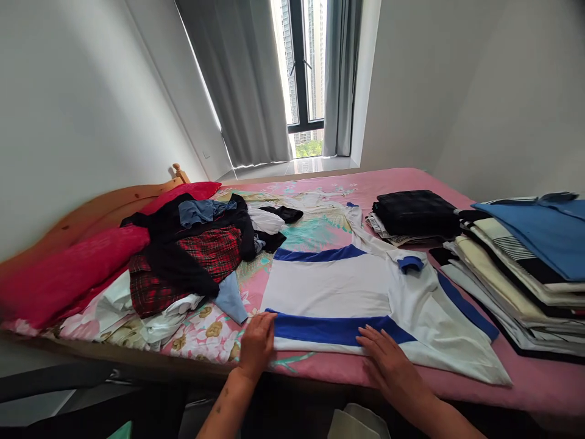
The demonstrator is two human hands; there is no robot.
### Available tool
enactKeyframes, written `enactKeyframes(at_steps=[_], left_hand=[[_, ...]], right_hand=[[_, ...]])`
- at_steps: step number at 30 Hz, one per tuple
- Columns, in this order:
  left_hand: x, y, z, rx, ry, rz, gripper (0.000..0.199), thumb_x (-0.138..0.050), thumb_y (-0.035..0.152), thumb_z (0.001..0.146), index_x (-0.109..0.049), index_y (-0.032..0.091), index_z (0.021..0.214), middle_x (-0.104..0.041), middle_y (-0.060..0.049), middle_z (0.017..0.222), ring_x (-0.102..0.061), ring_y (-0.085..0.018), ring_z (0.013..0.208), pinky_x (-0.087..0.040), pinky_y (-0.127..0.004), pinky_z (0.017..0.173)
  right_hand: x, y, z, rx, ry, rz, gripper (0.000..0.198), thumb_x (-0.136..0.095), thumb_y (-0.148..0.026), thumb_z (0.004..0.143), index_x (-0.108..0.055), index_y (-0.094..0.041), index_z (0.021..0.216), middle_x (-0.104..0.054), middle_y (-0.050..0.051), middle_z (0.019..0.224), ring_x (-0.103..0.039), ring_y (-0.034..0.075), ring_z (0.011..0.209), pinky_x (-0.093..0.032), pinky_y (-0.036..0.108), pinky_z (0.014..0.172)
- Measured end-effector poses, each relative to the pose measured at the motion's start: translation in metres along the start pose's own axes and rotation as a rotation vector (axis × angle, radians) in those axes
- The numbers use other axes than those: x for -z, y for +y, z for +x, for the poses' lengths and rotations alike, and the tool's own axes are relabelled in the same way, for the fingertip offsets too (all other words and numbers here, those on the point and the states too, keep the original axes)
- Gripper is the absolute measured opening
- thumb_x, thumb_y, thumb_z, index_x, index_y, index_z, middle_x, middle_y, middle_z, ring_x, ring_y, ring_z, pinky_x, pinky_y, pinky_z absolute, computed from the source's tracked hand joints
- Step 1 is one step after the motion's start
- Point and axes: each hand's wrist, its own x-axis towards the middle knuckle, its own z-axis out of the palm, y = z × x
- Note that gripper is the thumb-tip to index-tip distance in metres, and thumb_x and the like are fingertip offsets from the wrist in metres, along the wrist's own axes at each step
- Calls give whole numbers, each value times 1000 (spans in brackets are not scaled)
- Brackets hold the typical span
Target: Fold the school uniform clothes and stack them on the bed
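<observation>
A white polo shirt with blue side panels (326,283) lies spread flat on the bed, its blue collar toward the right and its sleeves out to either side. At the hem's near corner is my left hand (257,341), its fingers closed on the shirt's edge. My right hand (388,360) rests with fingers stretched out on the near blue panel, by the lower side of the shirt. Part of the shirt's near edge is hidden under the right hand.
Left on the bed lies a heap of loose clothes (210,244), beside red pillows (77,268) and the wooden headboard (68,225). Folded clothes are stacked at the right (512,274), with a black folded pile (415,210) behind. The pink bedsheet (397,180) reaches toward the window.
</observation>
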Motion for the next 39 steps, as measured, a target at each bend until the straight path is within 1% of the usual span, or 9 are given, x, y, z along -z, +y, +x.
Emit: enactKeyframes(at_steps=[3,5,8,12,24,29,35,37,39], left_hand=[[-21,22,-1,-230,-123,-39,44,-33,10,85,-59,26,117,-61,-2,121,-49,-16,120,-35,-34,106],[-34,28,-4,-257,-191,10,43,-35,17,87,-51,25,127,-54,-3,132,-41,-19,128,-27,-41,111],[-42,23,-9,-113,-242,141,58,-40,44,88,-33,20,140,-33,-8,147,-28,-28,136,-13,-54,112],[-35,20,-9,40,-329,259,70,-37,57,84,-24,20,143,-20,-7,151,-14,-29,140,-1,-55,112],[-36,20,1,148,-360,399,70,-33,55,83,-23,21,143,-16,-4,152,-14,-26,140,1,-61,109],[-48,8,5,110,-307,456,70,-30,57,82,-27,21,142,-20,-3,151,-16,-24,140,-4,-59,110],[-58,0,9,67,-187,492,63,-27,54,82,-40,24,135,-33,-6,147,-26,-25,137,-8,-61,108],[-60,9,12,33,-79,451,58,-29,51,82,-48,22,128,-42,-10,142,-31,-27,135,-11,-62,107],[-61,28,17,-81,19,343,50,-33,47,83,-50,26,125,-46,-9,139,-33,-25,134,-19,-58,108]], right_hand=[[-6,-17,14,31,-14,-3,42,-41,-22,88,-44,-21,130,-44,7,139,-37,21,131,-32,43,107],[-14,-20,16,45,-46,-38,46,-42,-26,89,-39,-22,135,-41,7,142,-35,22,132,-31,44,107],[-25,-11,7,36,-72,-113,57,-44,-40,88,-32,-21,140,-38,9,143,-35,25,131,-31,47,105],[-34,1,-7,-4,-65,-175,63,-39,-48,89,-24,-21,144,-33,9,146,-31,26,133,-26,49,106],[-16,-5,-5,-141,-206,-122,67,-45,-44,86,-22,-20,144,-25,9,149,-23,28,136,-17,52,109],[5,17,-37,-224,-88,-153,64,-46,-37,86,-25,-21,143,-29,8,148,-23,28,136,-14,54,109],[46,86,-117,-608,443,-76,39,-44,-33,85,-50,-18,120,-55,13,122,-47,27,118,-33,47,101],[59,108,-134,-814,489,116,36,-44,-38,82,-53,-17,110,-60,12,107,-56,26,101,-43,44,91],[69,123,-141,-977,389,413,39,-44,-43,80,-51,-17,108,-63,7,85,-61,22,79,-50,36,71]])
